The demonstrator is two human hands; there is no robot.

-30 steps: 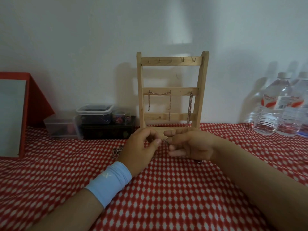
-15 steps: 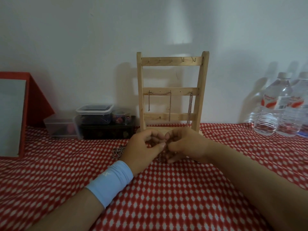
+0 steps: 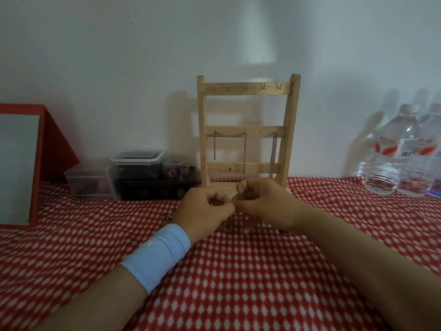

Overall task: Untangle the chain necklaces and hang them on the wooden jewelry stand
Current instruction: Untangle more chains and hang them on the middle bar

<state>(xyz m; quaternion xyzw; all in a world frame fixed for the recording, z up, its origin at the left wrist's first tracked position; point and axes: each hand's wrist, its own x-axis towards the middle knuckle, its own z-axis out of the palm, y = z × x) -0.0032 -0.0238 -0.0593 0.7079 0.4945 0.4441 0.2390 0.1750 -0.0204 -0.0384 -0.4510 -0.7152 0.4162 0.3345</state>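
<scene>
Near desk (image 3: 238,283) far edge: left hand (image 3: 205,209), right hand (image 3: 262,204) pinch tangled chain (image 3: 226,228), fingers curled tight, tips meeting. Wooden stand (image 3: 248,91) just behind; right hand nearer.

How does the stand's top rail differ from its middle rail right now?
The top rail has bare hooks; the middle rail carries hanging chains. The top rail joins the posts near their tops; the middle rail sits about halfway down. Both are pale wooden crossbars with small metal hooks.
</scene>
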